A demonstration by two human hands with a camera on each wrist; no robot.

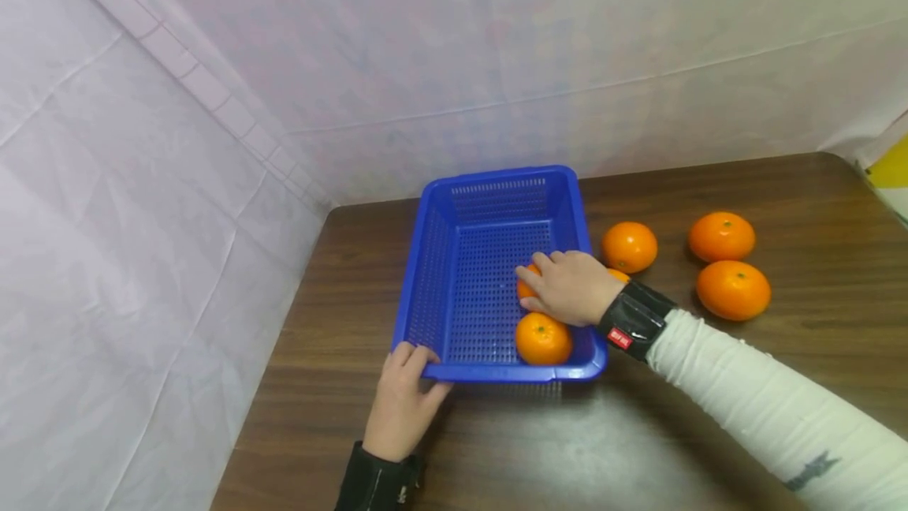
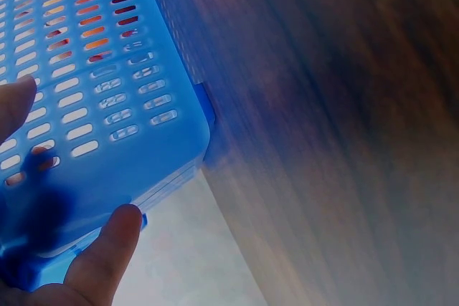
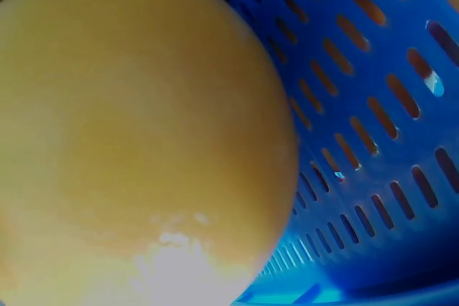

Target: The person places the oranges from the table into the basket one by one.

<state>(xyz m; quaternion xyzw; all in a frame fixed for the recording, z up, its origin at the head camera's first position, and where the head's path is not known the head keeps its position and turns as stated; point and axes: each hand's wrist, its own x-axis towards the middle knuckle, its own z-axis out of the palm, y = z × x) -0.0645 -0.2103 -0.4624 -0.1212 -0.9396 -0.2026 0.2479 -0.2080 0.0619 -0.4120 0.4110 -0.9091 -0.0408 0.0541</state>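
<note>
A blue plastic basket (image 1: 489,373) with slotted walls sits on the table. My left hand (image 1: 404,400) grips its near left corner, fingers over the rim and thumb against the outer front wall; the left wrist view shows the thumb and a fingertip near the slotted side (image 2: 79,105). My right hand (image 1: 571,288) reaches over the right rim and holds an orange (image 1: 527,282) inside, fingers curled over it and hiding most of it. Another orange (image 1: 543,339) lies in the near right corner. A large orange (image 3: 136,141) fills much of the right wrist view, beside the basket's slotted wall (image 3: 373,112).
Right of the basket lies an orange (image 1: 629,247), with one more (image 1: 619,275) partly hidden under the right wrist. Two oranges, a far one (image 1: 721,236) and a near one (image 1: 734,290), lie farther right. A pale cloth wall (image 1: 426,132) borders the brown wooden table (image 1: 319,322).
</note>
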